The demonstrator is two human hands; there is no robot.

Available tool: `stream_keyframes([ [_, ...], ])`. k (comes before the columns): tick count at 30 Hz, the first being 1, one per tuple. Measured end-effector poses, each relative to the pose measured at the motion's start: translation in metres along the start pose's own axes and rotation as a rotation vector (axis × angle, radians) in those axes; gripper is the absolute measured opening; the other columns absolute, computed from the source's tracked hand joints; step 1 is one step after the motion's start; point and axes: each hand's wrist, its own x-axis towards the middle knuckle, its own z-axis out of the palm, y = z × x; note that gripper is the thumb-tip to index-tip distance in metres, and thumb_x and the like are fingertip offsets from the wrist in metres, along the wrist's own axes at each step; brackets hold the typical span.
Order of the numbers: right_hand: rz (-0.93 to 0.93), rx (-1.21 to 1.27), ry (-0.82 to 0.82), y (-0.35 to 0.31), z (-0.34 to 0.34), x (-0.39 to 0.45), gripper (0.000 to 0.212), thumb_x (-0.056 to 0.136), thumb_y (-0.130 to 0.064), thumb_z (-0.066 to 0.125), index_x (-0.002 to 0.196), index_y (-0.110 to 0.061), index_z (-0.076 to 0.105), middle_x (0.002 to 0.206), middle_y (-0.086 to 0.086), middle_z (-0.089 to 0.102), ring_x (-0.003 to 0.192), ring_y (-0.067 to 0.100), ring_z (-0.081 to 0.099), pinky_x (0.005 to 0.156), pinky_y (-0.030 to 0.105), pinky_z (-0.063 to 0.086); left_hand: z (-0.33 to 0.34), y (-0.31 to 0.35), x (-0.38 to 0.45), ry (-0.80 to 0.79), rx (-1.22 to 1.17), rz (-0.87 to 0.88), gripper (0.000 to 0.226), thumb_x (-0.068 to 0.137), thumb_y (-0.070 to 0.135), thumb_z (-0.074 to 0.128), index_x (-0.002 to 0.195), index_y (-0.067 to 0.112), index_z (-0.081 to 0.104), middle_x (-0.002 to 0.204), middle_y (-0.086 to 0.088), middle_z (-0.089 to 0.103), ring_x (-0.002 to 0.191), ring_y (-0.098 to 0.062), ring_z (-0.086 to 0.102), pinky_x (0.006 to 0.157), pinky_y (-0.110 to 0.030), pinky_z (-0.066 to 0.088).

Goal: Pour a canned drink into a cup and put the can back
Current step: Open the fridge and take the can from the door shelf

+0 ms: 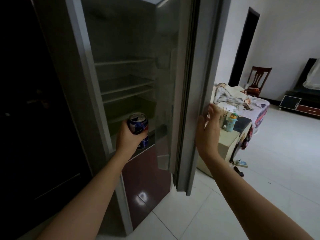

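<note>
Both arms extended forward; left hand (127,135) curled in grip (fingers wrapped), right hand (208,125) open, fingers spread.

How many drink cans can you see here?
1. The can is in the left hand, in front of the open fridge. The fridge's shelves look bare, though its dim corners may hide others.

White walls (284,28) and a pale tiled floor (280,163) catch bright daylight on the right — the left stays dark. A wooden chair (258,78) stands by a dark doorway (244,47), near a cloth-draped sofa (242,101) and a low TV stand (301,103).
</note>
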Motion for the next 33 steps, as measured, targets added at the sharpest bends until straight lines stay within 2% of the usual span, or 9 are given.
stream_keyframes([
  [3, -0.005, 0.022, -0.046, -0.012, 0.027, -0.013, 0.046, 0.094, -0.009, 0.042, 0.136, -0.022, 0.027, 0.139, 0.012, 0.044, 0.124, 0.024, 0.048, 0.096, 0.046, 0.047, -0.030, -0.008, 0.007, 0.001, -0.019, -0.006, 0.071, 0.067, 0.020, 0.080, 0.126, 0.016, 0.043, 0.127, -0.006, 0.053, 0.118, -0.020, 0.051, 0.095, -0.033, 0.041],
  [5, -0.034, 0.016, -0.076, -0.023, 0.044, -0.022, 0.050, 0.094, -0.013, 0.043, 0.136, -0.033, 0.024, 0.142, 0.012, 0.041, 0.125, 0.026, 0.047, 0.095, 0.050, 0.047, -0.052, -0.013, 0.012, 0.007, -0.019, -0.013, 0.071, 0.066, 0.020, 0.080, 0.126, 0.017, 0.042, 0.127, -0.005, 0.053, 0.118, -0.020, 0.051, 0.098, -0.036, 0.042],
  [7, -0.051, -0.004, -0.101, -0.033, 0.062, -0.029, 0.055, 0.094, -0.013, 0.045, 0.142, -0.028, 0.021, 0.145, 0.010, 0.037, 0.129, 0.024, 0.042, 0.101, 0.049, 0.043, -0.073, -0.017, 0.017, 0.015, -0.031, -0.024, 0.070, 0.067, 0.018, 0.080, 0.126, 0.016, 0.042, 0.127, -0.005, 0.053, 0.117, -0.019, 0.051, 0.096, -0.034, 0.041],
  [10, -0.056, -0.012, -0.120, -0.048, 0.090, -0.038, 0.060, 0.093, -0.009, 0.048, 0.145, -0.021, 0.020, 0.149, 0.004, 0.032, 0.134, 0.011, 0.029, 0.111, 0.042, 0.032, -0.104, -0.022, 0.024, 0.027, -0.033, -0.026, 0.066, 0.070, 0.015, 0.078, 0.126, 0.014, 0.041, 0.128, -0.006, 0.052, 0.118, -0.020, 0.051, 0.095, -0.033, 0.040],
  [13, -0.070, -0.002, -0.145, -0.059, 0.118, -0.045, 0.060, 0.092, -0.009, 0.050, 0.144, -0.019, 0.022, 0.151, 0.002, 0.029, 0.134, 0.005, 0.022, 0.114, 0.037, 0.027, -0.129, -0.031, 0.032, 0.042, 0.012, -0.017, 0.066, 0.072, 0.018, 0.077, 0.127, 0.016, 0.040, 0.130, -0.005, 0.051, 0.120, -0.021, 0.050, 0.094, -0.032, 0.040],
  [18, -0.089, -0.035, -0.160, -0.073, 0.166, -0.049, 0.061, 0.092, -0.012, 0.052, 0.145, -0.023, 0.023, 0.152, -0.001, 0.026, 0.139, 0.012, 0.024, 0.112, 0.032, 0.024, -0.163, -0.044, 0.047, 0.058, 0.063, -0.019, 0.066, 0.073, 0.017, 0.076, 0.128, 0.015, 0.040, 0.131, -0.005, 0.051, 0.121, -0.021, 0.049, 0.089, -0.027, 0.038],
  [23, -0.121, -0.105, -0.197, -0.082, 0.207, -0.050, 0.062, 0.093, -0.018, 0.050, 0.145, -0.027, 0.018, 0.155, -0.004, 0.018, 0.136, 0.003, 0.014, 0.107, 0.024, 0.018, -0.186, -0.052, 0.063, 0.049, 0.032, -0.006, 0.062, 0.072, 0.018, 0.076, 0.125, 0.013, 0.043, 0.126, -0.005, 0.055, 0.115, -0.019, 0.053, 0.087, -0.025, 0.040],
  [28, -0.147, -0.093, -0.255, -0.089, 0.239, -0.049, 0.066, 0.092, -0.017, 0.051, 0.142, -0.035, 0.010, 0.156, -0.003, 0.012, 0.142, 0.015, 0.016, 0.109, 0.029, 0.018, -0.197, -0.059, 0.074, 0.057, 0.001, -0.006, 0.062, 0.073, 0.014, 0.076, 0.125, 0.012, 0.044, 0.123, -0.003, 0.055, 0.108, -0.012, 0.052, 0.085, -0.023, 0.040],
  [33, -0.174, -0.126, -0.324, -0.091, 0.266, -0.044, 0.068, 0.094, -0.019, 0.049, 0.140, -0.037, 0.003, 0.157, -0.003, 0.003, 0.144, 0.018, 0.007, 0.105, 0.028, 0.014, -0.205, -0.068, 0.087, 0.085, -0.016, -0.017, 0.063, 0.072, 0.015, 0.077, 0.125, 0.014, 0.044, 0.121, -0.001, 0.055, 0.106, -0.012, 0.052, 0.085, -0.025, 0.041],
])
